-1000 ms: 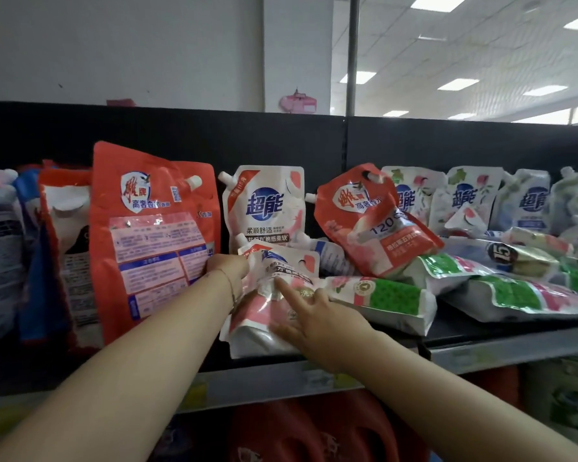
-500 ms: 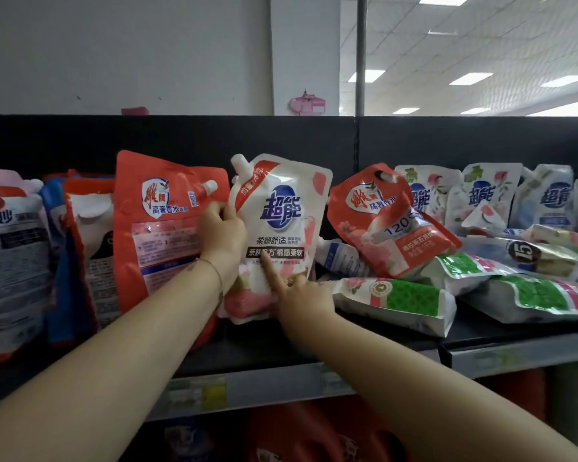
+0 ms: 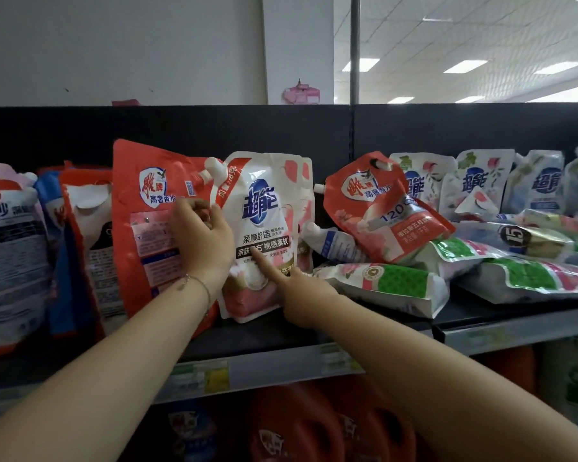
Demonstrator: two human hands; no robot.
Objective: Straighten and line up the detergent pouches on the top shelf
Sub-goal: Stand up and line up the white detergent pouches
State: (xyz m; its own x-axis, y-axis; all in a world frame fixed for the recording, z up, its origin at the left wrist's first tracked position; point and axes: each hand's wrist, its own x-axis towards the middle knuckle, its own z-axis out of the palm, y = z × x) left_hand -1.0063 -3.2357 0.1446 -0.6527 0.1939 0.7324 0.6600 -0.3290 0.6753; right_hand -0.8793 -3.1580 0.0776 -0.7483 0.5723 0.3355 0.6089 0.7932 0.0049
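A white and pink detergent pouch (image 3: 267,208) stands upright on the top shelf (image 3: 274,333), next to a tall red pouch (image 3: 147,235). My left hand (image 3: 202,241) grips the white pouch's left edge with curled fingers. My right hand (image 3: 297,295) presses its straight index finger against the lower front of that pouch. To the right, a red pouch (image 3: 377,208) leans tilted over a small lying pouch (image 3: 334,243). A green and white pouch (image 3: 391,281) lies flat, and more flat pouches (image 3: 528,278) are heaped beyond it.
Upright white pouches (image 3: 477,181) line the black back panel (image 3: 214,128) at the right. Dark and red pouches (image 3: 10,248) crowd the shelf's left end. Red jugs (image 3: 297,425) stand on the shelf below, behind price tags on the shelf edge.
The white pouch was lying slumped at the shelf front; both hands have raised it upright beside the red pouch. My left hand moved up to its edge, and my right hand went from spread to one finger.
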